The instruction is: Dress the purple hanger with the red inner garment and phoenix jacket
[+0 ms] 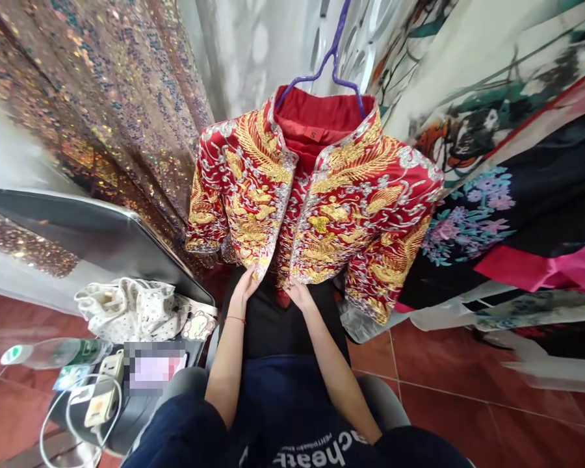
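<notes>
A red jacket (322,208) with heavy gold and silver embroidery hangs in front of me on a purple hanger (332,62). Its front is open, showing a red lining and a small size tag at the collar. My left hand (246,283) pinches the bottom hem of the jacket's left front panel. My right hand (298,292) holds the lower edge of the right front panel. Both hands sit close together under the jacket's centre opening, above my lap.
Sequinned fabric (102,110) hangs at left, floral printed garments (507,195) at right. A laptop lid (97,234), a white polka-dot cloth (131,305), a plastic bottle (53,352) and a white charger with cable (100,403) lie at lower left. The floor is red tile (468,403).
</notes>
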`<state>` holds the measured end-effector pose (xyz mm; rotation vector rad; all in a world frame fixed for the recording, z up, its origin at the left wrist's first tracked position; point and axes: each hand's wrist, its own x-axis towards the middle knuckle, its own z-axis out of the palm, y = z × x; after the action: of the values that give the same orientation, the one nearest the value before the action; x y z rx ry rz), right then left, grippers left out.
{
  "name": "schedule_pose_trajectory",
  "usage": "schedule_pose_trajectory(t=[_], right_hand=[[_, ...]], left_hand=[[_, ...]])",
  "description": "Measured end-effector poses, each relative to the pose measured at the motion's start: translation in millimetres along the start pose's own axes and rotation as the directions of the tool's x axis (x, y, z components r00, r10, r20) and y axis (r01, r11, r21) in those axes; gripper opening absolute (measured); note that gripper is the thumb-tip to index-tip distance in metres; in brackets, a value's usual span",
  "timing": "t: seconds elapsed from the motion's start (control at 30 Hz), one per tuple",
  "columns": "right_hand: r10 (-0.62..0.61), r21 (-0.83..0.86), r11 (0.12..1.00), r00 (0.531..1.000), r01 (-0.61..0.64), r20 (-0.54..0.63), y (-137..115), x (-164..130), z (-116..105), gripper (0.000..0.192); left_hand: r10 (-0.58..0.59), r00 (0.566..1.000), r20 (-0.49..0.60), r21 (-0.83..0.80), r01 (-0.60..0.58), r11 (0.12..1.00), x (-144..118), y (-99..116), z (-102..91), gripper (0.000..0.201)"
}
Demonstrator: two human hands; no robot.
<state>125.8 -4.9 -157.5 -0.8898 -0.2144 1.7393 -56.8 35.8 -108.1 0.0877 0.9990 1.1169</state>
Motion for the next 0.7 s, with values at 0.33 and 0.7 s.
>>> schedule_pose_trajectory(t=[0.33,0.7], right_hand=[[0.01,-0.161,0.987,1.0,-0.012,-0.012,-1,-22,4,0.037],[-0.16,-0.08,0.985,0.98,0.151,-0.118,-14,-24,1,0.029]], left_hand=[[-0.036,0.994,0.099,0.189,0.016,0.982,-21,-20,2.5,0.039],[-0.071,0.99,0.121,0.229,0.042,0.972,-29,-55,15.7,0.026]])
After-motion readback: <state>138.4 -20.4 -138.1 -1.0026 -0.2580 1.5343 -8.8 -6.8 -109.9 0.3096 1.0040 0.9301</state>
